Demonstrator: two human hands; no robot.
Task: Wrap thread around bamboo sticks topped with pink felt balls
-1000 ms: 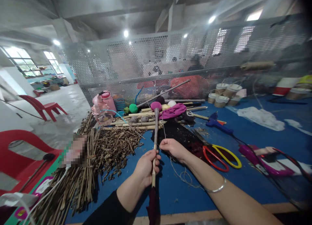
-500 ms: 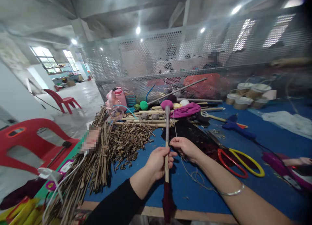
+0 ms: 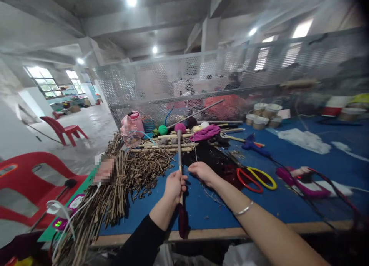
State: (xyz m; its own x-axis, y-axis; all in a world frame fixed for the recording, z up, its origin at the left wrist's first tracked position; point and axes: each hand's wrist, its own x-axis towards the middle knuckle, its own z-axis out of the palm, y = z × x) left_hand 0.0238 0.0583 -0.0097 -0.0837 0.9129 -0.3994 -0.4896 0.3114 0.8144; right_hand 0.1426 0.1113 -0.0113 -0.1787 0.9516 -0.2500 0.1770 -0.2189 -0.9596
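Note:
My left hand [image 3: 174, 187] is closed around a thin stick [image 3: 180, 152] that points away from me. Grey wrapping covers its far part, bare pale wood shows by my fingers, and the near end [image 3: 182, 221] is dark maroon. Just right of the stick, my right hand [image 3: 204, 173] pinches a thin grey yarn [image 3: 196, 154] that runs up from its fingertips. Slack yarn [image 3: 213, 197] lies in loops on the blue tabletop [image 3: 213, 216] below that hand. A small gap separates my right fingertips from the stick.
Bundled dry stalks [image 3: 115, 193] cover the left side. Scissors [image 3: 256, 179] with red and yellow handles lie at right, near a blue glue gun [image 3: 255, 146]. Yarn balls, including a green one [image 3: 163, 130], sit behind, before a perforated metal screen [image 3: 138, 79]. Paper cups [image 3: 263, 114] stand back right.
The camera view has swung right and up. My right hand has drawn a little away from the stick, still pinching the yarn. My left hand keeps hold of the stick.

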